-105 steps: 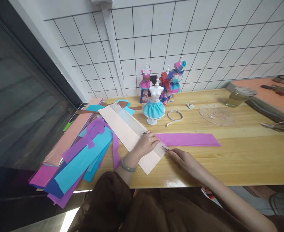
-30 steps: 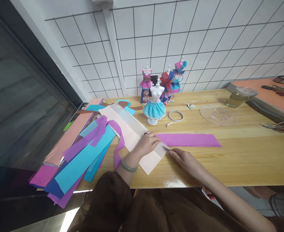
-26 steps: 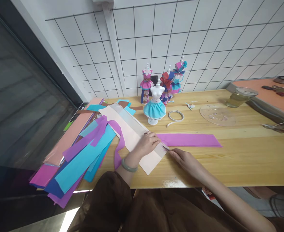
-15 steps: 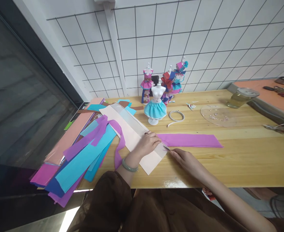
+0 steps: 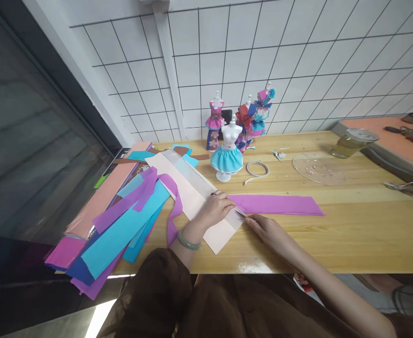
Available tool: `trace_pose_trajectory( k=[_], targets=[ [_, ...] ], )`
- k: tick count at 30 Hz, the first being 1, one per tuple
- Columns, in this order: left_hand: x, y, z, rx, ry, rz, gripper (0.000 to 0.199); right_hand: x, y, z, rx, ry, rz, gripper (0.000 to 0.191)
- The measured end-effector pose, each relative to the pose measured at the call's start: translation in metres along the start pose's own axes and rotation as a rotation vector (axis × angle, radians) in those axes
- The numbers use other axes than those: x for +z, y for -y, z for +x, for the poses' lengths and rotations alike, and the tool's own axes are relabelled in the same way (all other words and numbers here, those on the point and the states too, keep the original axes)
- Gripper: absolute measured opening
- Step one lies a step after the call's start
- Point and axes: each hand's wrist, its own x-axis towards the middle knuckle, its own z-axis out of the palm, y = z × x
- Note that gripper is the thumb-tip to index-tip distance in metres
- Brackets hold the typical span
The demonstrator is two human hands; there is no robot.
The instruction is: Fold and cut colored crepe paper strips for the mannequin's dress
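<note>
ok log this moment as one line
left hand: on pale sheet | right hand: holding thin pointed tool, tip at sheet | nearby: purple strip

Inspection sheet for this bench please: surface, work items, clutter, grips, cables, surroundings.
Surface: wooden table, light glare at near edge.
Work items: pale sheet lying diagonally; slim pointed tool at its edge; purple strip laid out to the right; white dress form upright in a cyan skirt.
Clutter: pile of coloured strips at left; clear tray with tiny pieces; white coil, material unclear.
Grips: left hand rests on the sheet; right hand holds the tool.
Cables: nothing seen for certain.
Surroundings: tiled wall behind; orange surface at right.
</note>
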Motion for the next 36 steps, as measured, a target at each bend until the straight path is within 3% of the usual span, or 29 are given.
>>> trace_pose_trajectory(
  k=[18,36],
  targets=[
    [-0.004,0.003,-0.001,-0.015,-0.008,0.030,0.024,0.000,0.004,0.004,-0.018,-0.047,-0.074,0.041],
    [-0.002,0.007,0.000,-0.031,-0.048,0.009,0.034,0.001,0.000,0.011,-0.011,-0.008,-0.027,0.042]
  ],
)
